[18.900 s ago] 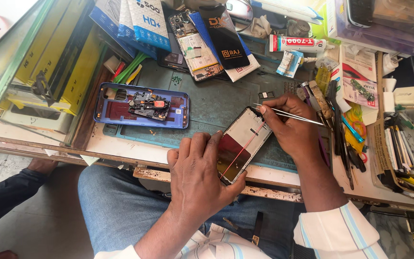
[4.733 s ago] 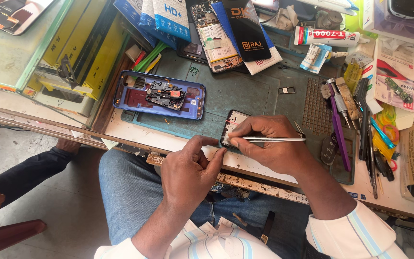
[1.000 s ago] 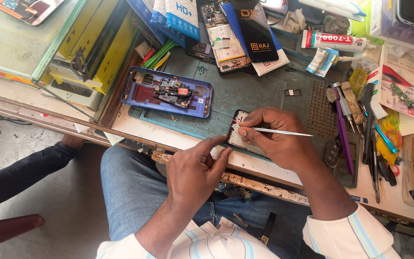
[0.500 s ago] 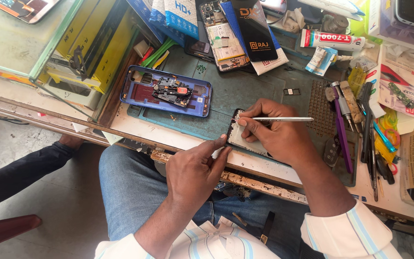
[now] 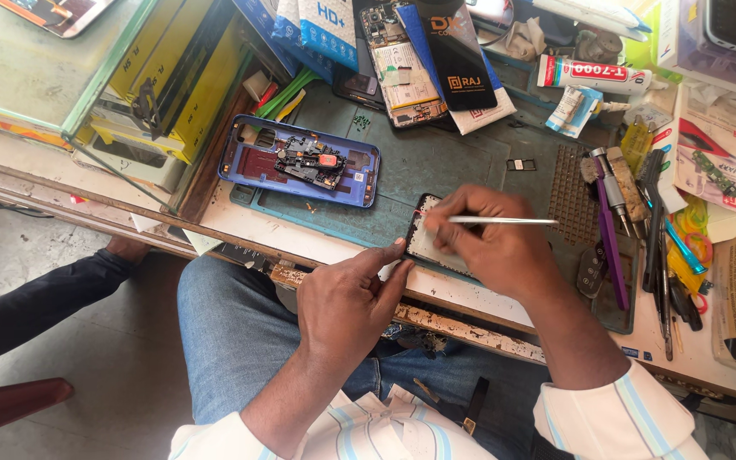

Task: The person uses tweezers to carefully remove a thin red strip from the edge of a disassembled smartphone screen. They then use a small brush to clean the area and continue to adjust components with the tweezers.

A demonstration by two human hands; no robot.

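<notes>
A phone screen panel [image 5: 433, 246] with a black rim and pale back lies at the bench's near edge, partly hidden by my hands. My left hand [image 5: 353, 300] steadies its lower left corner with the fingertips. My right hand [image 5: 496, 245] rests on the panel and grips thin metal tweezers [image 5: 504, 221], whose shaft points right while the tip end is hidden in my fingers at the panel's top edge. Farther back on the green mat [image 5: 436, 162] lies a blue phone frame [image 5: 300, 162], opened, with a dark circuit board inside.
Screwdrivers and pry tools [image 5: 632, 230] lie in a row at the right. A glue tube [image 5: 594, 77], phone parts and screen-protector boxes [image 5: 325, 21] crowd the back. Yellow boxes [image 5: 172, 77] stack at the left. Another person's dark sleeve [image 5: 36, 298] shows at lower left.
My right hand has shifted slightly left on the panel and the tweezers have levelled out. My left hand stays at the panel's corner. The view has drifted a little.
</notes>
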